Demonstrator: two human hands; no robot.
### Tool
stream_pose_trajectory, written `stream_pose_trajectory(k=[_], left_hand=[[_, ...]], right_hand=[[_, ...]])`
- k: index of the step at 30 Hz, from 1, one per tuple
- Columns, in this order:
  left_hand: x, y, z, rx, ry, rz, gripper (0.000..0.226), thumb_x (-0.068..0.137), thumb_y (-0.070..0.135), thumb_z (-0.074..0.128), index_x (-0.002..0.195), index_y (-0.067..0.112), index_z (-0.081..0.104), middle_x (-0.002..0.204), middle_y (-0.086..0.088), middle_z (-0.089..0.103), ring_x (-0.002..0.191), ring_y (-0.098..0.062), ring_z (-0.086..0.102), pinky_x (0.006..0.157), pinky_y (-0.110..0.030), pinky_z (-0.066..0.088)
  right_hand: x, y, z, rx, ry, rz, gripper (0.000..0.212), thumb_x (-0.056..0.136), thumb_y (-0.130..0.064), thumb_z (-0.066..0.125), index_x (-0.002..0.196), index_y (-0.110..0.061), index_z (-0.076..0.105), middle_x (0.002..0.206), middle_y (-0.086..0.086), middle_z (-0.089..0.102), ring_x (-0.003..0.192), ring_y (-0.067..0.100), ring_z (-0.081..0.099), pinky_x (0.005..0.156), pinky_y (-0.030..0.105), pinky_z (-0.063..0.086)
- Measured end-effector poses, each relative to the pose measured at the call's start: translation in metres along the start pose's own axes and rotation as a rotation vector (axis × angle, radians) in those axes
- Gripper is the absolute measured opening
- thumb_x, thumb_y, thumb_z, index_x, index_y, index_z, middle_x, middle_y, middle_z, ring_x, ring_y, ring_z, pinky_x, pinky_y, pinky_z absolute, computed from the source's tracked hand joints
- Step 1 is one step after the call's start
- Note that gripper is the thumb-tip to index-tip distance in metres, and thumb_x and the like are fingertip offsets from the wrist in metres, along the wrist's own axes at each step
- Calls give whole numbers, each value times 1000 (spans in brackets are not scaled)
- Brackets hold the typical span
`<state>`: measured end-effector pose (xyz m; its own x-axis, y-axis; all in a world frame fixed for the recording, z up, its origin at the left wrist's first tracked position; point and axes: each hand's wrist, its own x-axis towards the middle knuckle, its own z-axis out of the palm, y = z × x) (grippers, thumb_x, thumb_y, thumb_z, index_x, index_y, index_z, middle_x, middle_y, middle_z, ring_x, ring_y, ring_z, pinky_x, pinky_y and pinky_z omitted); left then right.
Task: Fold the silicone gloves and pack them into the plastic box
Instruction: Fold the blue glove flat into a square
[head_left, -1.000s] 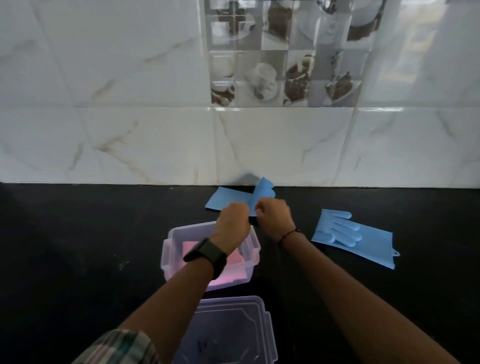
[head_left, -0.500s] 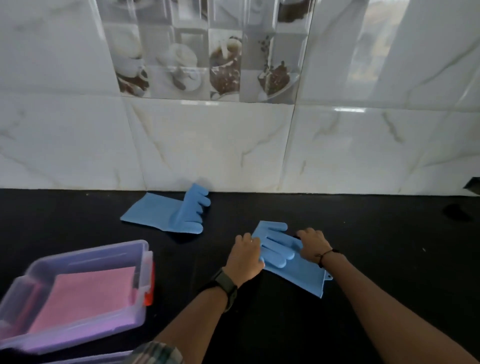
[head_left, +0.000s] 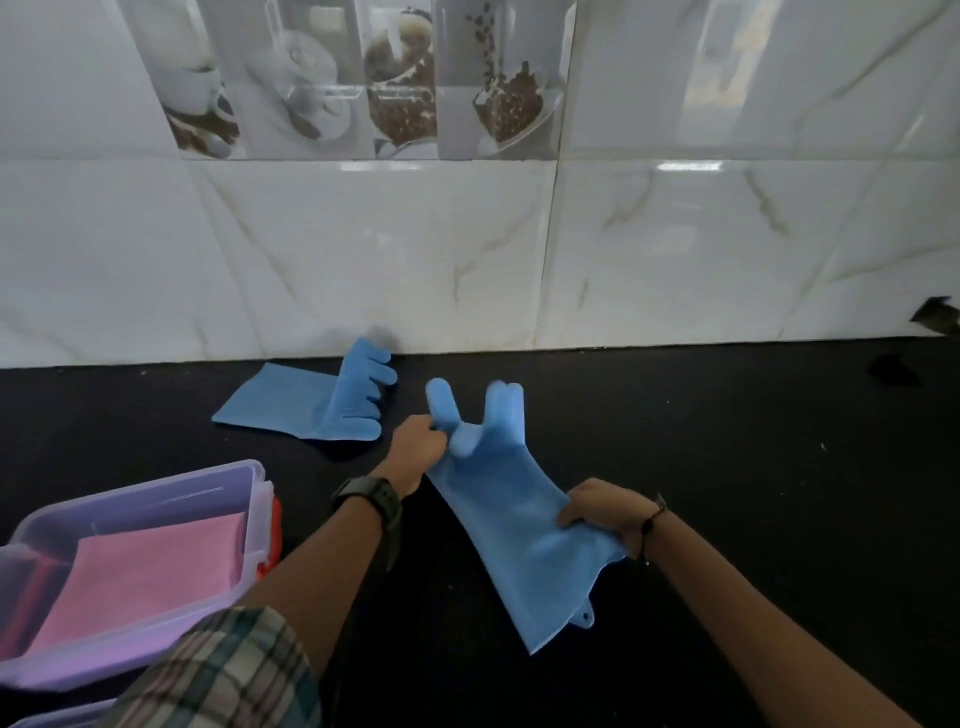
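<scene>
Two blue gloves (head_left: 511, 525) (head_left: 311, 402) (both silicone), one plastic box (head_left: 156, 499), one pink cloth (head_left: 140, 577).

A blue silicone glove (head_left: 511, 525) is stretched between both hands above the black countertop (head_left: 753, 467). The left hand (head_left: 418, 447) pinches its finger end at about eleven o'clock from the glove's middle, while the right hand (head_left: 605, 512) grips the cuff edge at about three o'clock. A second blue silicone glove (head_left: 311, 405) lies flat at eleven o'clock, against the white marble-tiled wall (head_left: 467, 249). At eight o'clock sits a translucent plastic box (head_left: 254, 483) containing a folded pink cloth (head_left: 140, 577).
</scene>
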<state>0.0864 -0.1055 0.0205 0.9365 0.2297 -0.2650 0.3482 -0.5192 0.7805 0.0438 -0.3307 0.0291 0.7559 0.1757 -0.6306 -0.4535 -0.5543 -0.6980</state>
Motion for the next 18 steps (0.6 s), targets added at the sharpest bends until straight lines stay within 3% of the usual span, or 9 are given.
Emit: stream_pose_trajectory(k=[4, 5, 6, 8, 9, 11, 14, 16, 18], left_hand=[[-14, -16, -4, 179, -29, -79, 26, 89, 12, 51, 109, -2, 61, 116, -19, 63, 98, -28, 61, 88, -37, 51], [-19, -19, -2, 251, -2, -64, 28, 89, 15, 52, 111, -1, 59, 118, -17, 62, 103, -29, 61, 88, -36, 50], [-24, -23, 0, 314, 35, -37, 32, 89, 18, 54, 116, 0, 55, 121, -17, 59, 108, -30, 59, 89, -36, 49], [-38, -32, 5, 458, 181, 75, 40, 89, 22, 58, 122, 3, 47, 126, -16, 52, 113, -29, 53, 93, -35, 47], [-46, -37, 8, 553, 279, 184, 38, 89, 22, 56, 122, 5, 46, 125, -14, 51, 112, -27, 52, 93, -33, 45], [-62, -48, 16, 672, 352, 451, 31, 92, 16, 46, 122, 8, 48, 124, -11, 52, 111, -23, 50, 98, -30, 42], [-81, -64, 27, 630, 126, 714, 35, 96, 11, 39, 129, 6, 48, 136, -11, 50, 127, -22, 47, 111, -28, 36], [-85, -66, 27, 570, 11, 704, 36, 95, 8, 43, 130, 5, 51, 138, -10, 51, 131, -22, 46, 112, -26, 37], [-83, -59, 19, 501, 11, 639, 31, 93, 6, 44, 121, 4, 59, 126, -11, 60, 119, -24, 55, 102, -27, 45]], right_hand=[[-26, 18, 34, 51, -100, 60, 32, 81, 3, 56, 111, 14, 60, 114, 32, 63, 94, 38, 63, 93, 47, 50], [-30, 21, 41, 28, -133, 82, 34, 82, 1, 56, 113, 13, 59, 109, 33, 64, 92, 40, 65, 89, 47, 54], [-34, 21, 46, -38, -166, 105, 36, 83, -4, 57, 114, 12, 58, 94, 31, 67, 79, 38, 67, 75, 44, 59], [-41, 18, 53, -243, -186, 134, 33, 84, -19, 59, 107, 6, 61, 62, 13, 58, 45, 18, 58, 45, 30, 57], [-43, 14, 55, -344, -149, 122, 28, 86, -26, 58, 94, 0, 64, 57, 6, 54, 41, 13, 54, 41, 26, 54], [-41, 4, 58, -597, 55, 35, 27, 87, -38, 56, 77, -13, 58, 64, 1, 55, 56, 13, 58, 51, 26, 51], [-31, -13, 68, -922, 406, -155, 28, 88, -33, 55, 108, -13, 53, 104, 5, 58, 97, 18, 57, 80, 28, 50], [-21, -27, 75, -940, 396, -242, 30, 89, -22, 53, 116, -8, 51, 118, 11, 56, 106, 22, 56, 88, 29, 48], [-13, -42, 79, -1001, 327, -264, 25, 90, -15, 49, 112, -4, 55, 117, 15, 58, 103, 26, 60, 86, 30, 49]])
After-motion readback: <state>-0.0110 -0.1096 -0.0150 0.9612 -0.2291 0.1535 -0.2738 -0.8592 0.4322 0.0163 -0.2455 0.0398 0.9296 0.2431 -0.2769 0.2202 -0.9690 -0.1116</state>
